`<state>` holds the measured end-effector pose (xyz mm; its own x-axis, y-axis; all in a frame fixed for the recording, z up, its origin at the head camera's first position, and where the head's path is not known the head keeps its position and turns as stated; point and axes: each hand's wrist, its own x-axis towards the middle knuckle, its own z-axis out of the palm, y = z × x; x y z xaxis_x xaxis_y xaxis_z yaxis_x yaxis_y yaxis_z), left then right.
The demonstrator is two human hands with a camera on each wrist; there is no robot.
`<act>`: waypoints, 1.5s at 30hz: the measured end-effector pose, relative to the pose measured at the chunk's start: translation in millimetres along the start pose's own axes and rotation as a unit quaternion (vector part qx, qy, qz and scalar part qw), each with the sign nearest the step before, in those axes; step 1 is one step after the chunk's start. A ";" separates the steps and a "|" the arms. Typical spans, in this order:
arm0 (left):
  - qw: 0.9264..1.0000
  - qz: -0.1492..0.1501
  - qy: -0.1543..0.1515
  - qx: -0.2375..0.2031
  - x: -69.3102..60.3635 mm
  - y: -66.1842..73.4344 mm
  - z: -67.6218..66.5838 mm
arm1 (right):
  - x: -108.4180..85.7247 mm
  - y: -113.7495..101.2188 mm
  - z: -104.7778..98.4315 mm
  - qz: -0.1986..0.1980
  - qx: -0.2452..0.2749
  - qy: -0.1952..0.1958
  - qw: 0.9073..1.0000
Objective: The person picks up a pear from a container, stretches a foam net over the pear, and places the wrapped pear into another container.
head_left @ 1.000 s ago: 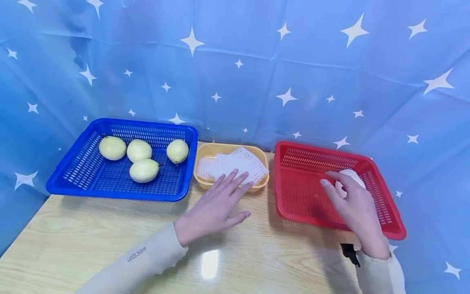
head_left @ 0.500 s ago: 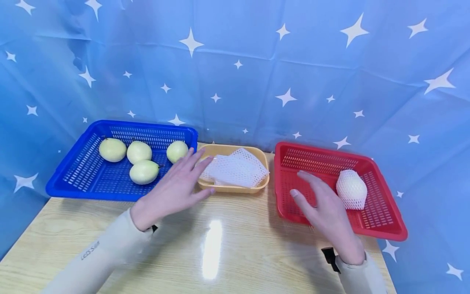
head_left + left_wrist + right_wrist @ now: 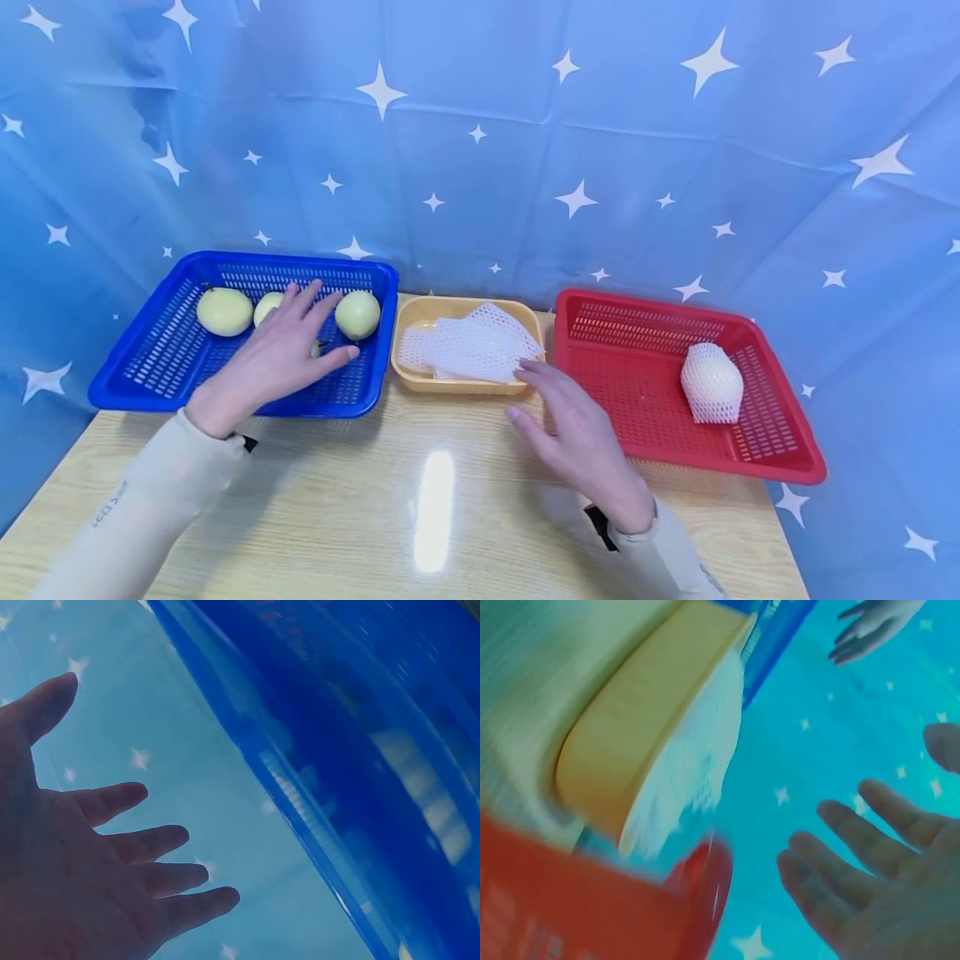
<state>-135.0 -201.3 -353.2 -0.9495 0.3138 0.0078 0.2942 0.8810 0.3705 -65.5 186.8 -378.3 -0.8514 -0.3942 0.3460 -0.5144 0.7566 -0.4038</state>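
My left hand (image 3: 273,350) hovers over the blue basket (image 3: 142,398), fingers spread, and hides part of the pears beneath it. Among the pears in that basket, one pale green pear (image 3: 357,315) lies right of the hand and another pear (image 3: 224,312) to its left. In the left wrist view the left hand (image 3: 97,862) holds nothing. Near the front right rim of the yellow tub (image 3: 427,385), my right hand (image 3: 581,433) reaches with extended fingers. White foam net sleeves (image 3: 472,346) lie in the tub. The right wrist view has the right hand (image 3: 877,877) free of any object.
A red basket (image 3: 600,437) stands at the right, with a net-covered pear (image 3: 711,383) inside. All three containers rest on a wooden table (image 3: 360,517). Behind them hangs a blue star-printed curtain (image 3: 480,167).
My left hand has moved left from the yellow tub to above the blue basket. My right hand has come away from the red basket's net-covered pear toward the tub, leaving the pear behind.
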 end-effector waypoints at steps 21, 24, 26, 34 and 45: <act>0.996 0.005 0.024 0.088 8.7 -57.5 -2.2 | 54.5 -70.8 88.5 -0.199 -0.049 -0.198 0.959; 0.993 0.012 -0.014 0.119 14.4 -62.7 2.6 | 55.7 -75.1 97.8 -0.224 -0.091 -0.202 0.949; 0.990 0.015 -0.038 0.134 17.4 -65.8 5.6 | 55.6 -77.1 102.9 -0.235 -0.110 -0.194 0.946; 0.986 0.024 -0.071 0.147 22.7 -76.2 14.6 | 56.1 -81.3 116.3 -0.242 -0.127 -0.189 0.943; 0.972 0.086 -0.036 0.217 23.4 -88.7 24.2 | 56.1 -84.4 116.5 -0.244 -0.141 -0.202 0.938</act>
<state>-180.7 -263.6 -408.3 -0.8770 0.4792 -0.0350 0.4805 0.8751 -0.0577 -81.8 40.1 -423.5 -0.5201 -0.8520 0.0596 -0.8540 0.5198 -0.0211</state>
